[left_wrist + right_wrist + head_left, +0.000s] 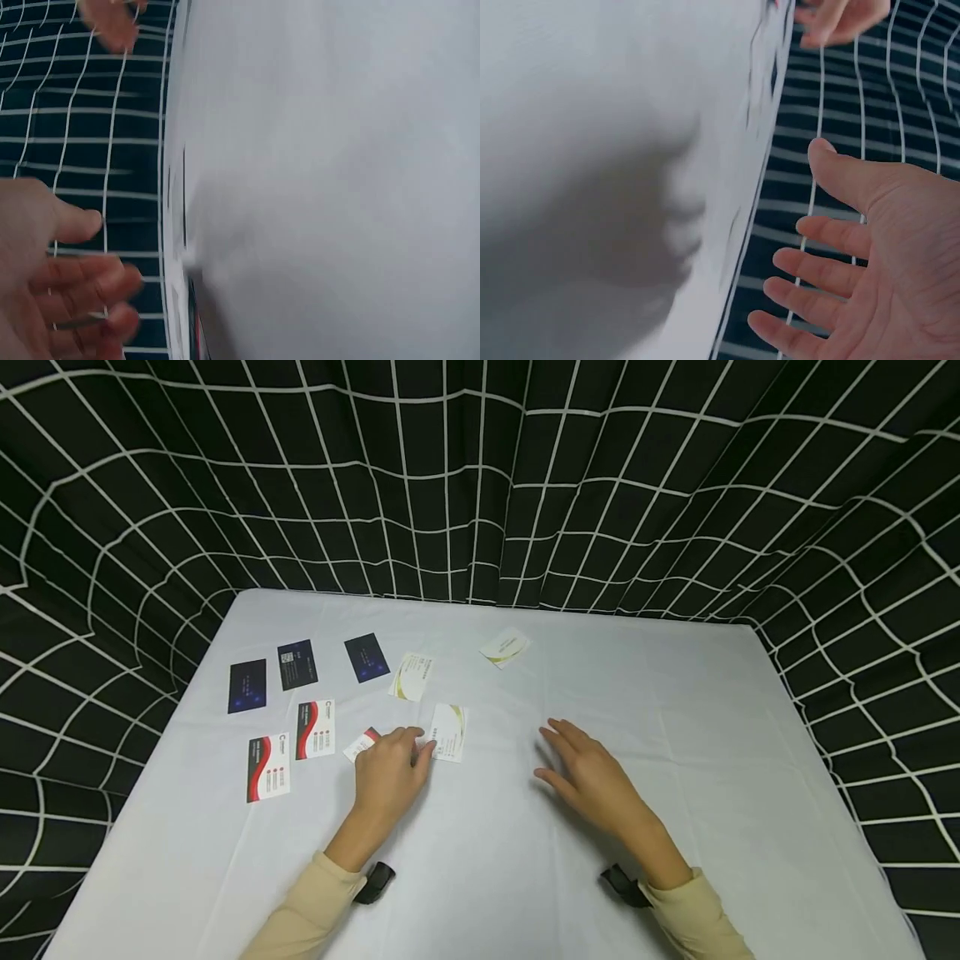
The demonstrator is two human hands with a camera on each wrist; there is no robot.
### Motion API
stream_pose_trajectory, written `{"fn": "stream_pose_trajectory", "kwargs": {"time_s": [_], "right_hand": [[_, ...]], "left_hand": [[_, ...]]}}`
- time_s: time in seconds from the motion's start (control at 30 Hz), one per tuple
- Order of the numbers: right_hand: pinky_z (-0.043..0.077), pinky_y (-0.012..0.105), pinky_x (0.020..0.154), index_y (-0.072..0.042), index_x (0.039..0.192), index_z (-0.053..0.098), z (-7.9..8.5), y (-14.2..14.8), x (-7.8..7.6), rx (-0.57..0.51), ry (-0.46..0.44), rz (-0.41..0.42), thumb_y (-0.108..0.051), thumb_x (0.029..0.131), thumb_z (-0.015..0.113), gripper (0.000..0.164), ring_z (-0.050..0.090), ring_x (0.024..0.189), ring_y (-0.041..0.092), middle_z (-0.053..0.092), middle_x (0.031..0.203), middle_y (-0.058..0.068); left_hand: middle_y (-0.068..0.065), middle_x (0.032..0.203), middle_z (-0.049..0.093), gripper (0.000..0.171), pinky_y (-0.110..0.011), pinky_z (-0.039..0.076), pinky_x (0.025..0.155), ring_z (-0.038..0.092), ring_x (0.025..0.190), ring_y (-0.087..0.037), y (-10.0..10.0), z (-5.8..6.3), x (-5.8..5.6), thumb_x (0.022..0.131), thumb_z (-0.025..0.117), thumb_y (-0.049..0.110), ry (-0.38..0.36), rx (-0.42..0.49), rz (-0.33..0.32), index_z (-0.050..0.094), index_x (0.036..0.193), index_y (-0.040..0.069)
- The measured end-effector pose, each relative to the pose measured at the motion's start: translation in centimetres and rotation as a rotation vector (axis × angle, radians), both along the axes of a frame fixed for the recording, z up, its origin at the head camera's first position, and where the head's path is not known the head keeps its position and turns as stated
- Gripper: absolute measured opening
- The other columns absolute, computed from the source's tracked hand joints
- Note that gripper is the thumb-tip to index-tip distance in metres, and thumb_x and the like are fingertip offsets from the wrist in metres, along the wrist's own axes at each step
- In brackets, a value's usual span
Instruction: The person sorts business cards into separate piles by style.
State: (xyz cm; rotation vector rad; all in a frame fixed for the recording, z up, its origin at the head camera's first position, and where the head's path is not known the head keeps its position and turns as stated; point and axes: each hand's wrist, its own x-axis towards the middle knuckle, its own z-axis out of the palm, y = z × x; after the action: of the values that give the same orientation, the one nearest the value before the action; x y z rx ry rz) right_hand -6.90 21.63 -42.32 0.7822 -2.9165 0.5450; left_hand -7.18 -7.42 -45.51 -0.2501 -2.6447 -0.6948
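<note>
White cloth covers the table, and the step in hand seems to be handling one thin red-and-white card on its left half, tilted and partly hidden behind the left hand. That hand's fingers are bent, but the wrist view is blurred, so I cannot tell whether they pinch the card or only hover over it. The right hand is spread with nothing in it, well apart from the cards, its shadow falling on the cloth. To do this well, take the card by opposite edges with thumb and fingertip, since a flat card offers little to grip on soft cloth and a push could ruck the fabric. Mind the thumb: its tip overlaps the left edge of a gold-trimmed card in the head view, and a careless sweep could drag that one along. To match the upright red card and its lower-left neighbour, the tilted card would need a small turn of the wrist and a gentle lowering, print upwards. The dark blue card lies farther back, so a low, short path should clear it comfortably.
</note>
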Motion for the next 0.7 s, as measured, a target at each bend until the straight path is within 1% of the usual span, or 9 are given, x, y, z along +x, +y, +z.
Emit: {"fn": "stream_pose_trajectory", "kwargs": {"time_s": [0.13, 0.27, 0.37, 0.47, 0.53, 0.63, 0.7], "right_hand": [[0.045, 0.051, 0.100, 0.001, 0.134, 0.055, 0.1, -3.2, -1.6, 0.000, -0.002, 0.067, -0.034, 0.089, 0.073, 0.060, 0.050, 0.128, 0.035, 0.051, 0.140, 0.020], [0.046, 0.047, 0.099, 0.001, 0.133, 0.056, -0.1, -5.9, -3.6, 0.000, -0.024, 0.104, -0.033, 0.088, 0.074, 0.058, 0.053, 0.125, 0.033, 0.053, 0.138, 0.017], [0.047, 0.045, 0.100, 0.002, 0.132, 0.056, -0.3, -7.7, -5.3, -0.002, -0.052, 0.114, -0.032, 0.088, 0.074, 0.058, 0.055, 0.124, 0.032, 0.056, 0.135, 0.017], [0.047, 0.044, 0.099, 0.003, 0.132, 0.056, -0.8, -9.4, -6.7, 0.014, -0.102, 0.106, -0.033, 0.086, 0.076, 0.062, 0.055, 0.123, 0.031, 0.058, 0.132, 0.016], [0.047, 0.044, 0.099, 0.004, 0.132, 0.056, -1.0, -10.6, -7.4, 0.037, -0.141, 0.096, -0.037, 0.083, 0.078, 0.068, 0.053, 0.124, 0.031, 0.057, 0.133, 0.016], [0.047, 0.044, 0.099, 0.005, 0.132, 0.056, -1.3, -12.0, -7.9, 0.090, -0.171, 0.074, -0.039, 0.077, 0.082, 0.076, 0.052, 0.124, 0.031, 0.056, 0.133, 0.017], [0.047, 0.043, 0.098, 0.005, 0.132, 0.056, -1.4, -12.8, -8.1, 0.127, -0.176, 0.057, -0.038, 0.073, 0.085, 0.079, 0.053, 0.121, 0.031, 0.058, 0.130, 0.017]], "left_hand": [[-0.013, 0.085, 0.065, 0.036, -0.046, 0.048, 0.049, 0.065, 0.070, -0.033, 1.3, -0.1, -0.1, 0.080, 0.080, 0.028, -0.061, -0.049, 0.078, 0.070, 0.098, -0.002], [-0.016, 0.084, 0.058, 0.051, -0.045, 0.047, 0.050, 0.062, 0.070, -0.035, 2.4, -0.1, -0.1, 0.078, 0.082, 0.035, -0.151, -0.082, 0.125, 0.064, 0.102, -0.006], [-0.016, 0.084, 0.056, 0.056, -0.044, 0.048, 0.051, 0.062, 0.070, -0.034, 3.0, -0.2, 0.0, 0.078, 0.081, 0.038, -0.205, -0.104, 0.149, 0.061, 0.104, -0.007], [-0.017, 0.087, 0.056, 0.063, -0.043, 0.048, 0.052, 0.062, 0.071, -0.034, 3.5, -0.3, 0.1, 0.078, 0.080, 0.042, -0.221, -0.122, 0.173, 0.060, 0.109, -0.010], [-0.018, 0.089, 0.056, 0.071, -0.043, 0.049, 0.053, 0.063, 0.072, -0.034, 3.7, -0.5, 0.1, 0.077, 0.080, 0.046, -0.221, -0.140, 0.189, 0.059, 0.112, -0.012], [-0.018, 0.091, 0.055, 0.080, -0.041, 0.049, 0.055, 0.063, 0.073, -0.034, 4.0, -0.5, 0.2, 0.075, 0.079, 0.053, -0.224, -0.170, 0.201, 0.059, 0.115, -0.013], [-0.016, 0.089, 0.053, 0.078, -0.040, 0.048, 0.054, 0.062, 0.072, -0.033, 4.0, -0.6, 0.2, 0.073, 0.080, 0.053, -0.230, -0.182, 0.205, 0.060, 0.111, -0.012]]}}
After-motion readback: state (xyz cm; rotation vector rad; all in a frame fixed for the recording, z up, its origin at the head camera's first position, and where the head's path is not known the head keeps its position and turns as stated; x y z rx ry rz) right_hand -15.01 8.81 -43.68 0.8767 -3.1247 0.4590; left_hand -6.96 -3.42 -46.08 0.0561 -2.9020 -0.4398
